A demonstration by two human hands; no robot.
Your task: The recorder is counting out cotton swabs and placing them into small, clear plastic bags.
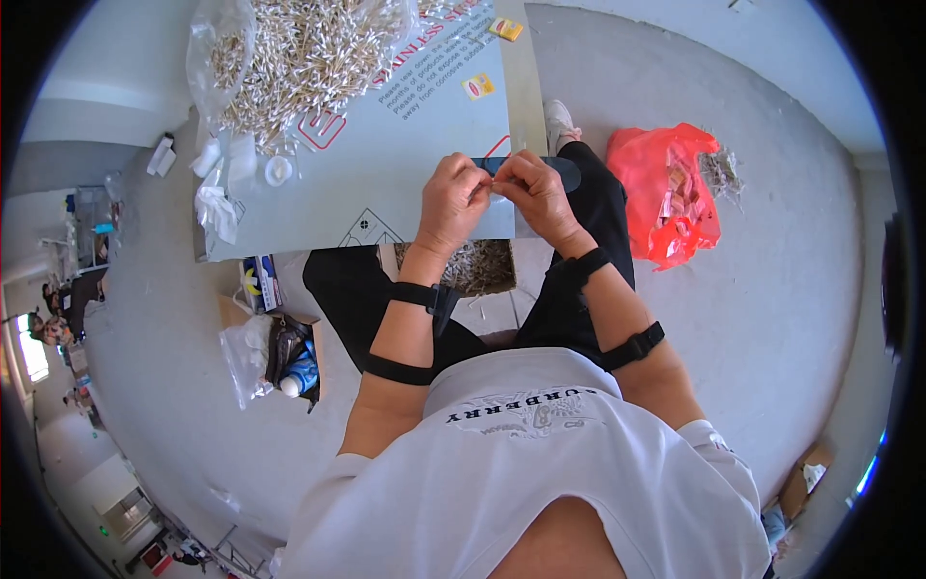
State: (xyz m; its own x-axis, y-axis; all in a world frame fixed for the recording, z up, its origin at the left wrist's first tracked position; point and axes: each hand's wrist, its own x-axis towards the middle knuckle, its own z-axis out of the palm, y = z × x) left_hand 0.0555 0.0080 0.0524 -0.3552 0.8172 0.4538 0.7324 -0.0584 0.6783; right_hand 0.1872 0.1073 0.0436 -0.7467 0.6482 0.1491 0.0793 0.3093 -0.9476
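Near the middle of the counter's [318, 222] near edge, the left hand [455, 201] and the right hand [540, 196] are brought together; clock directions are taken from their meeting point. The thumb and finger of each hand are pinched closed, and a small pale item [496, 191] is held between the two sets of fingertips, its exact kind being too small to tell. Beneath the hands, a dark strip [567, 175] with a rounded end is partly covered, its free end shown at three o'clock. At ten o'clock a large heap of cotton swabs [313, 58] is spilled from a clear plastic bag [217, 72]. Two yellow packets [476, 86] are laid at twelve o'clock, one beyond the other. At nine o'clock, near the counter's left edge, a round white piece [278, 171] and crumpled white wrapping [216, 212] are placed. On the floor at three o'clock, pinkish pieces [678, 196] are contained in an open red bag [637, 169]. At six o'clock, below the counter edge, a box of thin sticks [473, 265] is partly hidden. Between seven and eight o'clock, a blue-and-white bottle [301, 372] is held in an open carton [315, 333].
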